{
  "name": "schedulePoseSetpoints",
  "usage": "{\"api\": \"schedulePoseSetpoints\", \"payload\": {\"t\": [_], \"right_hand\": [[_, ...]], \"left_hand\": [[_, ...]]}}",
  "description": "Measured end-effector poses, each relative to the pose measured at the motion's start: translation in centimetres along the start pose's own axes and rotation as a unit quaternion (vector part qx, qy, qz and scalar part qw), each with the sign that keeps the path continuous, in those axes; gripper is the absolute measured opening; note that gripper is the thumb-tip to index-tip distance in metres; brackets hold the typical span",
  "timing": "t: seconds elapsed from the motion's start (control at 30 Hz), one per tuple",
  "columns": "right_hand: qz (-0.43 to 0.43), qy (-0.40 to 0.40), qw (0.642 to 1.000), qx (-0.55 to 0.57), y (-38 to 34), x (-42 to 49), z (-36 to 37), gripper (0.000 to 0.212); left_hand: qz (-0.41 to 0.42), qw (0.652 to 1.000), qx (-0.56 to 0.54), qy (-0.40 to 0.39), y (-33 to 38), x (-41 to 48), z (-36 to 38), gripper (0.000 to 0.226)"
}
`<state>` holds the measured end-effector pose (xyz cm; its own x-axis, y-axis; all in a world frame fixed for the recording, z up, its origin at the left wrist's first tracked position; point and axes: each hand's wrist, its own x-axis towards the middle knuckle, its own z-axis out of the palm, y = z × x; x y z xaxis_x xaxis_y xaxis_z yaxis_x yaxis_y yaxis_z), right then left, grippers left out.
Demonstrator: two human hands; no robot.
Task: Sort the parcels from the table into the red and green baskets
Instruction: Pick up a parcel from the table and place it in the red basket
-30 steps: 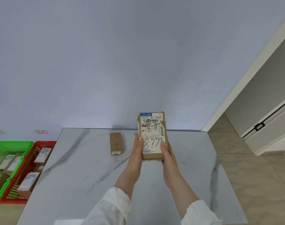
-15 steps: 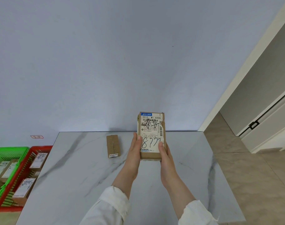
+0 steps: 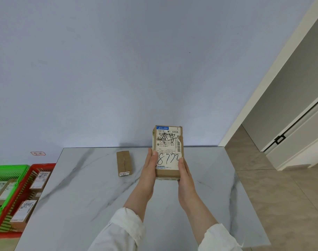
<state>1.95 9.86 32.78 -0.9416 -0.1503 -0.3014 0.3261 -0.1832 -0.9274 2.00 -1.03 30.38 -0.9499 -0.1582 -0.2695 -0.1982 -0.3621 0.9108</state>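
White marble-look table (image 3: 85, 196) with grey veins, pushed against a pale blue wall (image 3: 118, 69). Beige tiled floor (image 3: 285, 200) to the right, with a pale door frame (image 3: 263, 91) slanting up that side. Lower down at the table's left edge, a red basket (image 3: 43, 166) just beside it and a green basket (image 3: 8, 170) against the red one's far side, both with labelled parcels (image 3: 40, 179) inside. On the wall above the red basket, a small red-edged tag (image 3: 38, 153), too small to read.

Flat near the back of the table, a small brown parcel (image 3: 124, 163). Just right of it, raised off the table and upright, a larger brown parcel (image 3: 168, 172) with a white shipping label (image 3: 170, 142) and handwritten digits facing the camera. Gripped at its lower half from both sides: left hand (image 3: 148, 172) on the left edge, right hand (image 3: 185, 175) on the right edge, thumbs on the label face, other fingers hidden behind. Forearms stretched forward from white sleeves (image 3: 125, 230).
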Motion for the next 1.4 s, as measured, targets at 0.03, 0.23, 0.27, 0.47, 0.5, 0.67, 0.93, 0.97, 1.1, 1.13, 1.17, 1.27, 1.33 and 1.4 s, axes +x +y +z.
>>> {"api": "schedulePoseSetpoints", "payload": {"t": [0.03,0.23,0.27,0.47,0.5,0.67,0.93,0.97,1.1,1.13,1.17,1.27,1.33,1.4], "right_hand": [[0.002,0.002,1.000,0.001,0.1,0.0,0.0,0.042],[0.009,0.000,1.000,-0.001,0.6,-0.5,-0.1,0.040],[0.011,-0.001,1.000,-0.002,0.8,-0.7,-0.1,0.040],[0.047,-0.003,0.999,-0.011,3.1,-2.2,-0.3,0.041],[0.054,-0.005,0.998,-0.013,3.6,-2.5,-0.3,0.042],[0.110,-0.024,0.993,-0.022,7.1,-4.1,-0.3,0.043],[0.161,-0.096,0.980,-0.064,12.5,-7.8,3.9,0.037],[0.162,-0.107,0.978,-0.073,12.9,-8.3,5.0,0.036],[0.169,-0.157,0.967,-0.105,14.6,-11.1,10.8,0.036],[0.172,-0.170,0.964,-0.113,15.3,-11.9,12.5,0.034],[0.173,-0.184,0.960,-0.123,16.1,-12.8,14.4,0.033],[0.193,-0.224,0.943,-0.153,19.1,-16.3,20.7,0.033],[0.211,-0.241,0.932,-0.167,21.2,-19.1,24.8,0.033],[0.225,-0.261,0.923,-0.172,23.3,-21.6,28.8,0.029]], "left_hand": [[-0.001,1.000,0.001,0.000,0.0,0.0,0.0,0.089],[-0.016,1.000,0.003,0.005,-0.3,-0.9,-0.2,0.091],[-0.020,1.000,0.000,0.008,-0.4,-1.2,-0.3,0.091],[-0.058,0.997,-0.026,0.042,-2.5,-3.2,-1.2,0.106],[-0.065,0.996,-0.032,0.048,-3.0,-3.7,-1.5,0.106],[-0.102,0.990,-0.046,0.085,-5.6,-6.6,-3.5,0.106],[-0.117,0.973,-0.076,0.185,-7.1,-12.4,-9.3,0.093],[-0.111,0.970,-0.083,0.199,-6.8,-13.3,-10.4,0.086],[-0.092,0.951,-0.130,0.264,-5.6,-17.1,-16.0,0.059],[-0.084,0.947,-0.141,0.277,-5.2,-18.3,-17.8,0.059],[-0.072,0.943,-0.149,0.289,-5.0,-19.6,-19.8,0.059],[-0.052,0.929,-0.166,0.327,-4.6,-24.1,-26.5,0.057],[-0.056,0.917,-0.172,0.355,-4.4,-27.3,-31.1,0.056],[-0.049,0.909,-0.166,0.380,-4.0,-30.2,-35.6,0.053]]}}
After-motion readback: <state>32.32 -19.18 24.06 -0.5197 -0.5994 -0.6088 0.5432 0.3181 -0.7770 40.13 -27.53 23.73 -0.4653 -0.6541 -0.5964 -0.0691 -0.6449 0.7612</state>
